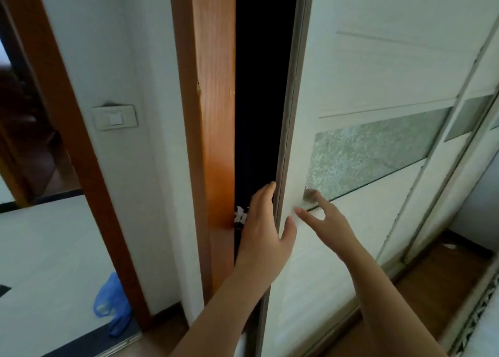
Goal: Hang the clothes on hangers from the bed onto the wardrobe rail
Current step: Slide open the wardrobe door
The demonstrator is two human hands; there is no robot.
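Observation:
A white sliding wardrobe door (pixel 351 86) with a frosted glass strip stands partly open beside the wooden wardrobe side panel (pixel 213 113). A narrow dark gap (pixel 262 86) between them shows the inside, with a dark garment bearing white print (pixel 240 217) low down. My left hand (pixel 266 221) reaches into the gap, fingers straight along the door's grey edge and thumb on its front. My right hand (pixel 321 216) lies with spread fingers against the door's face, just below the glass. No rail, hangers or bed are visible.
Further sliding door panels (pixel 459 167) run off to the right on a floor track (pixel 405 262). A light switch (pixel 114 117) is on the white wall at left, beside a wooden door frame (pixel 62 100). A blue plastic bag (pixel 110 302) lies on the floor.

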